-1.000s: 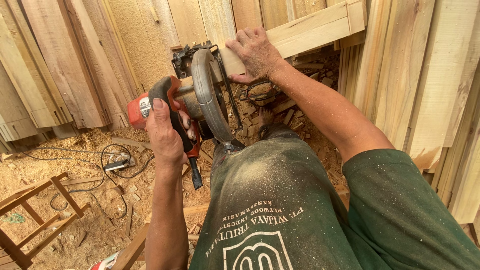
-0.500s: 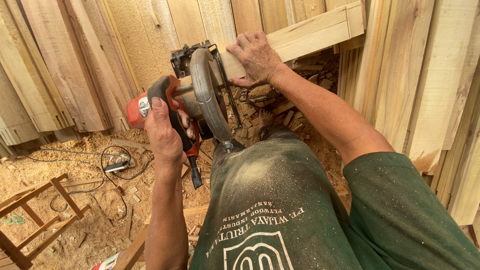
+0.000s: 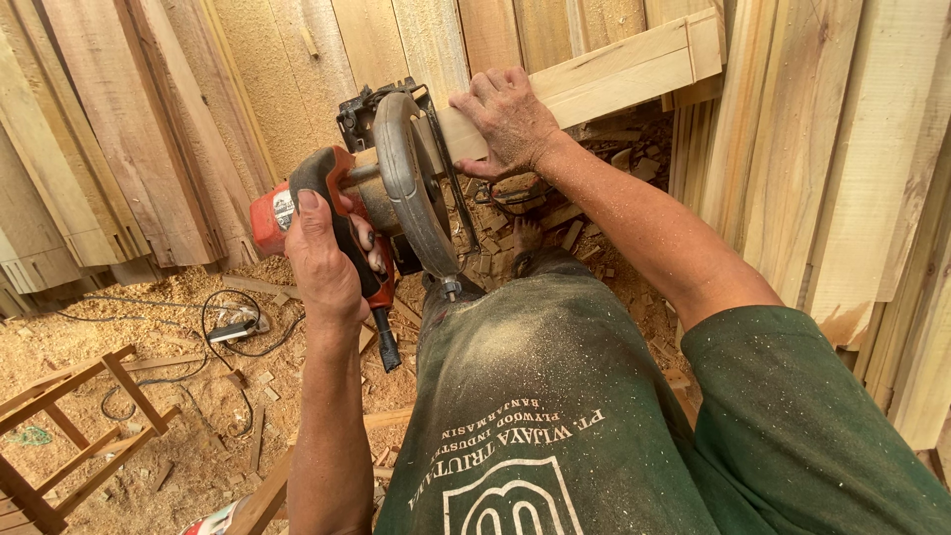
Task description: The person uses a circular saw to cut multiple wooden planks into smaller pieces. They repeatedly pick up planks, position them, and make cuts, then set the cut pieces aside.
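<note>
Many boards: rough planks point(image 3: 119, 129) lean upright on the left and behind; paler planks point(image 3: 842, 168) stand on the right.
Floor: sawdust point(image 3: 149, 396) covers the ground; small offcuts point(image 3: 634, 168) lie heaped under the pale beam.
Apron: dusty dark green cloth point(image 3: 535, 396) over the person's raised knee, printed white, speckled with sawdust.
Beam: pale squared timber point(image 3: 614, 69) runs from upper right down toward the saw, held off the ground, its near end at the saw's guard.
Saw: circular saw point(image 3: 396, 188), grey curved blade guard, red motor body, black handle; sits against the near end of the beam, just above the knee.
Frame: small reddish wooden frame point(image 3: 69, 436) lies on the sawdust at lower left, well apart from the saw.
Left hand: left hand point(image 3: 322, 263) wrapped around the saw's black handle; fingers closed tight on it, thumb up along the grip.
Right hand: right hand point(image 3: 510, 119) pressed flat on top of the beam just beside the guard; fingers bent over the far edge, gripping the timber.
Cable: black cord point(image 3: 223, 332) loops over the sawdust left of the knee; a plug block lies within the loop.
Blade: teeth hidden by the guard; cannot tell whether it spins.
</note>
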